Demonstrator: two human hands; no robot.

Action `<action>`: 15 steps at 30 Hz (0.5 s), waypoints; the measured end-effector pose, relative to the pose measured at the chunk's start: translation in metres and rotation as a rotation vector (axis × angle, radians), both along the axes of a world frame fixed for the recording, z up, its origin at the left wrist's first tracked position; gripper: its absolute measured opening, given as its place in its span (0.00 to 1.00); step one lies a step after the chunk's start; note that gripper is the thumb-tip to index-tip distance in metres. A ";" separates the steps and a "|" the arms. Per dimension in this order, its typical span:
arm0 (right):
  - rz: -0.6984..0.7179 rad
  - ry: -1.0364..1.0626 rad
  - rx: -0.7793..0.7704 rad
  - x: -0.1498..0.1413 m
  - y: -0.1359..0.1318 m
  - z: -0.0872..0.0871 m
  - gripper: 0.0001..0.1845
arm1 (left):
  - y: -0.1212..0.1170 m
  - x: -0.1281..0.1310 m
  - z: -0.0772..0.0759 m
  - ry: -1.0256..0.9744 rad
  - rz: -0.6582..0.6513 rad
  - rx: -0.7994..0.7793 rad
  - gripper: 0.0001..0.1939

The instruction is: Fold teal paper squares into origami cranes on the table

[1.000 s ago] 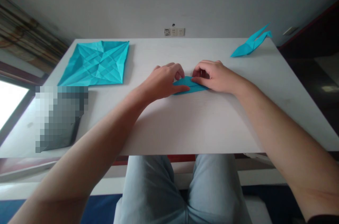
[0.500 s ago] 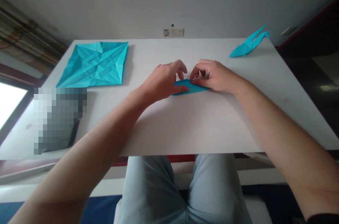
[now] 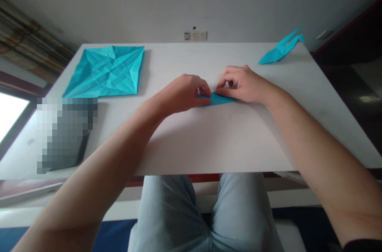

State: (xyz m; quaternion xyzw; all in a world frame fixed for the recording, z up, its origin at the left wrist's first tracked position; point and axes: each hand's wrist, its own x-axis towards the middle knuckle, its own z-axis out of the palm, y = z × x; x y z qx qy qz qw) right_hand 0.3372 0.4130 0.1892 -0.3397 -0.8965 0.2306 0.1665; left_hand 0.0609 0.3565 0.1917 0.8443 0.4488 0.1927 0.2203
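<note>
A small, narrow folded piece of blue paper (image 3: 220, 99) lies flat on the white table (image 3: 209, 140) at its middle. My left hand (image 3: 183, 95) presses the paper's left end, fingers curled down onto it. My right hand (image 3: 243, 84) pinches and presses the right end with thumb and bent fingers. Most of the paper is hidden under the two hands; only a thin strip shows between them.
A large creased square sheet of blue paper (image 3: 106, 71) lies at the table's back left. A folded blue paper bird (image 3: 280, 50) stands at the back right corner. A blurred grey object (image 3: 64, 132) sits near the front left edge. Wall sockets (image 3: 195, 36) are behind the table.
My left fingers, lifted half a second ago, have come down onto the paper. The visible blue strip has grown narrower and flatter. My right hand has barely moved.
</note>
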 end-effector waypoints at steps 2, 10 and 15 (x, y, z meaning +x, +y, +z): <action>-0.056 -0.024 0.012 -0.001 0.001 -0.004 0.15 | 0.000 -0.001 0.002 0.033 0.035 -0.041 0.07; -0.222 -0.170 -0.106 0.021 0.018 -0.006 0.15 | -0.003 0.001 0.006 0.141 0.151 -0.112 0.10; -0.290 -0.104 -0.158 0.030 0.020 0.003 0.15 | -0.008 0.010 0.006 0.139 0.218 -0.090 0.13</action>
